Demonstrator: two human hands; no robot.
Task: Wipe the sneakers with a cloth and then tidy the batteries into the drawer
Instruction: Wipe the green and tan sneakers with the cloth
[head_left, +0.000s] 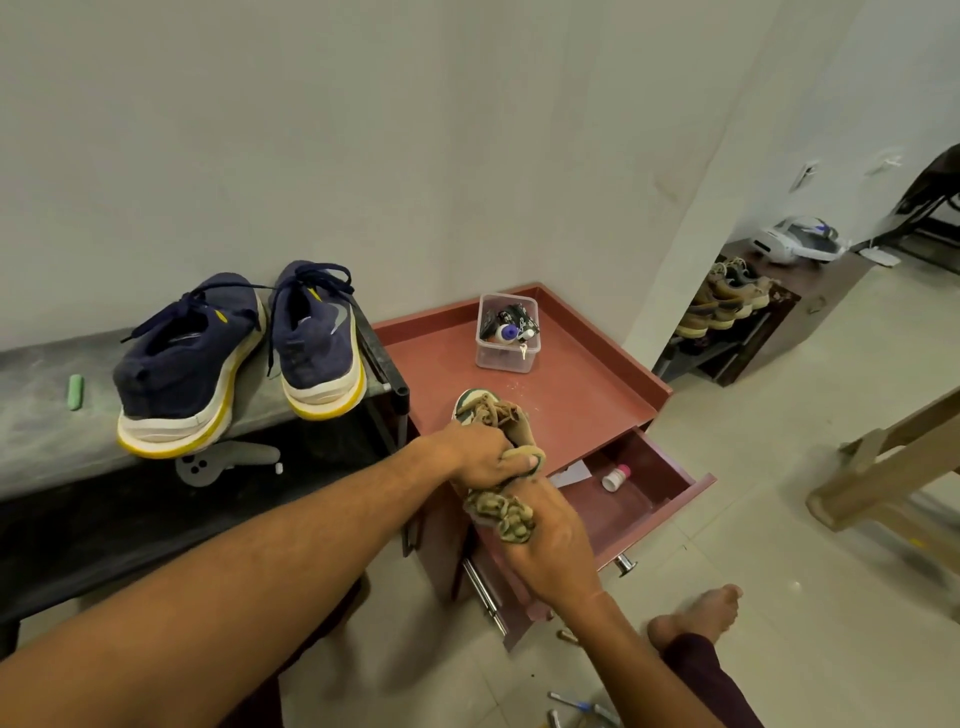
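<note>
Fingers of your right hand (545, 540) clench the bunched cloth (503, 512) against the tan sneaker's (488, 410) heel; your left hand (478, 457) grips that sneaker on the red worktop (576, 395). Rightward, the open drawer (657, 462) holds a small bottle (616, 477). Beyond stand a clear tub (506, 356) and two blue sneakers (192, 353).

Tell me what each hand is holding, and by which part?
The left hand grips the tan sneaker by its near end, at the heel opening. The right hand holds a bunched cloth against it.
</note>
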